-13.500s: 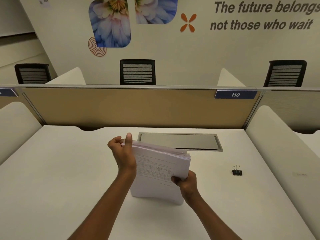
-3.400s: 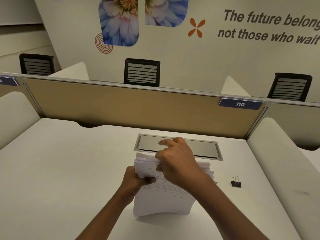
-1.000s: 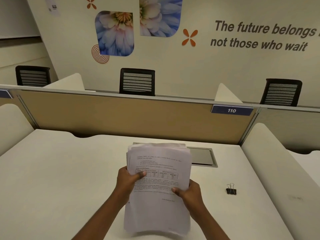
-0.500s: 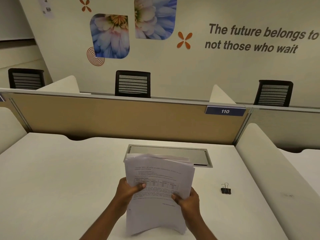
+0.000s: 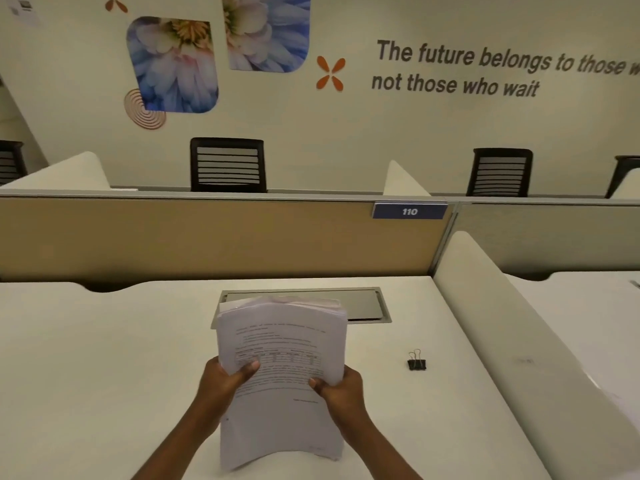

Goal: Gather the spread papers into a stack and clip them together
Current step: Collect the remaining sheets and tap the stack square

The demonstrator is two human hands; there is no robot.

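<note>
Gripping one paper stack upright, two hands, left hand, right hand, fingers clamped on its sides, one binder clip apart on desk.

a white desk meets a tan partition tagged 110. black chairs line a cream wall with flower pictures.

white desk bounded at the back by a tan partition. a grey rectangular cable hatch is set flush into its far middle. a black binder clip with its wire handles up lies on the right side, near the hatch. stack of papers stands on its lower edge on the desk.
</note>
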